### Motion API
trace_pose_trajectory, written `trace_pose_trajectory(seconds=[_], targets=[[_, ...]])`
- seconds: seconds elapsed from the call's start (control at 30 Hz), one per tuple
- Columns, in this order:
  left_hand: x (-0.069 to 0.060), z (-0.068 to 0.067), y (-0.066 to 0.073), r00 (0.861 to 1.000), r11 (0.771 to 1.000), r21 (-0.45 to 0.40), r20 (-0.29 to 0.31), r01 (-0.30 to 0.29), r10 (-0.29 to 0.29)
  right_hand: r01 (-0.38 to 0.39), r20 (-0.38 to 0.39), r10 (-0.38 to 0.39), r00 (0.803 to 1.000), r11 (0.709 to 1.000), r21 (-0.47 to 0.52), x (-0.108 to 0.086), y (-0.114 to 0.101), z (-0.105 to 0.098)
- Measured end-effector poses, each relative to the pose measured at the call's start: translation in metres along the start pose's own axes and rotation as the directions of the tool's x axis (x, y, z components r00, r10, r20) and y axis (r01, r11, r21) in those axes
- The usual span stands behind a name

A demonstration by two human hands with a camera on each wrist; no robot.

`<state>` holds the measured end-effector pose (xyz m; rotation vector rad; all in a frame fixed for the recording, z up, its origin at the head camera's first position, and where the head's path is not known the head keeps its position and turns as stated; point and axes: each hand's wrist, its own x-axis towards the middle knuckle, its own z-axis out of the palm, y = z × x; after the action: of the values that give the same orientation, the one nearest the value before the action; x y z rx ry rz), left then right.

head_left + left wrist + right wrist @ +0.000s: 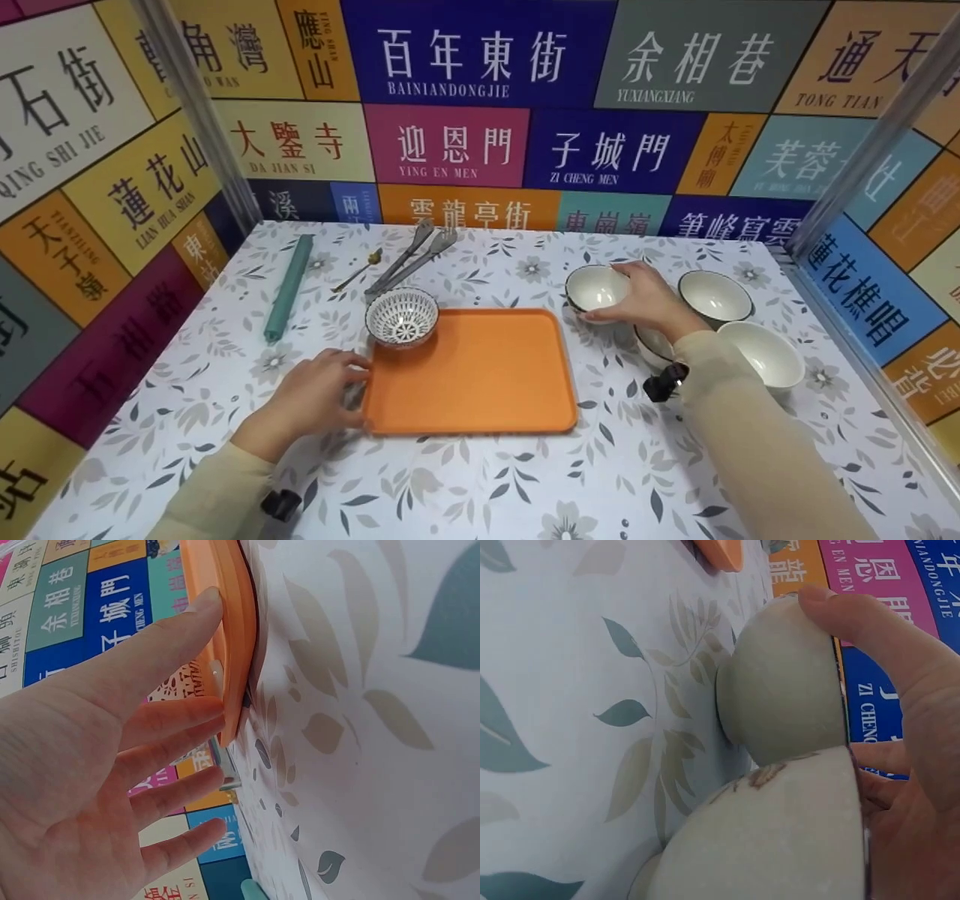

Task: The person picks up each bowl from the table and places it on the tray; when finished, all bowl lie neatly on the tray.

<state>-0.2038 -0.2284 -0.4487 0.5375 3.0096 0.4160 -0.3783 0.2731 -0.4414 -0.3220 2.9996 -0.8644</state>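
Note:
My right hand [652, 300] holds a small white dark-rimmed bowl [589, 289], with thumb and fingers at opposite sides of its rim. In the right wrist view the thumb lies on the near side of that bowl [784, 682], and another white bowl [772, 840] stands close beside it. My left hand [311, 394] is at the left edge of an orange tray [487, 382]. Its fingers are spread and fairly straight, the thumb on the tray's rim [236, 637] in the left wrist view. A black-and-white patterned bowl [403, 319] sits on the tray's upper left corner.
Right of the held bowl are more white bowls: one behind [716, 295], a larger one [765, 352], and one partly hidden under my wrist [654, 345]. Behind the tray lie grey tongs [412, 259] and a small spoon [358, 271]. A green roll [289, 289] lies left.

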Motion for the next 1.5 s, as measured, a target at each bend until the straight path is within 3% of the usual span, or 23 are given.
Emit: trace_pose_trajectory(seconds=[0.2, 0.47, 0.8, 1.13, 1.5], targets=[[-0.001, 0.001, -0.001, 1.0, 1.0, -0.006, -0.001, 0.001, -0.001, 0.002, -0.043, -0.001, 0.999, 1.0, 0.015, -0.005, -0.007, 0.0], [-0.002, 0.001, -0.003, 0.996, 0.997, 0.036, -0.054, -0.072, 0.074, 0.062, -0.091, -0.059, 0.994, 0.998, 0.032, -0.013, -0.018, 0.009], [-0.001, 0.002, -0.003, 0.996, 0.996, 0.038, -0.049, -0.077, 0.078, 0.106, -0.083, -0.1, 0.991, 0.992, 0.071, -0.03, -0.039, 0.02], [0.0, 0.001, -0.003, 0.999, 0.999, 0.022, -0.023, -0.047, 0.047, 0.149, -0.062, -0.144, 0.988, 0.985, 0.084, -0.048, -0.061, 0.034], [0.001, 0.005, -0.009, 0.999, 0.999, -0.019, -0.032, -0.043, 0.043, 0.252, -0.032, -0.25, 0.968, 0.956, 0.148, -0.065, -0.091, 0.057]])
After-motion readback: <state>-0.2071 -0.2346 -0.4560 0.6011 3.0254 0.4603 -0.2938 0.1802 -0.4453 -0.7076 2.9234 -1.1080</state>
